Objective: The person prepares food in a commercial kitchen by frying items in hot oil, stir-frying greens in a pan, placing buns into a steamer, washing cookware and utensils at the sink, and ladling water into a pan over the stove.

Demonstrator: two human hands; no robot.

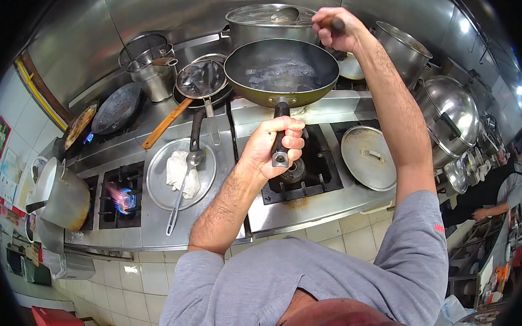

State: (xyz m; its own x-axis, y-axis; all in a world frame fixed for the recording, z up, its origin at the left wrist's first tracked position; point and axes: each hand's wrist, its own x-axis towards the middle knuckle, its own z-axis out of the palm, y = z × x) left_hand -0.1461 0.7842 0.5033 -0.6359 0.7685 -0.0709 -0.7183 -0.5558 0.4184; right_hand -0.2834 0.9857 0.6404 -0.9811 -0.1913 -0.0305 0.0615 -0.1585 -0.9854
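My left hand (275,144) is closed round the black handle of a frying pan (284,94), green outside and dark inside, held tilted with its inside showing. Some clear liquid or wet sheen lies in it. Raised at the back right, my right hand (338,29) grips the wooden handle of a ladle (284,15). The ladle's bowl is over or in a large steel pot (254,36) of liquid behind the pan; I cannot tell which. Below the pan handle is an unlit burner (294,172).
A lit burner (122,200) flames at left, near a tall pot (68,194). A round lid (181,152) bears a white cloth and a spoon. Strainers (200,77) stand behind. To the right are another lid (368,157) and steel pots (405,46). Another person's hand (481,214) shows far right.
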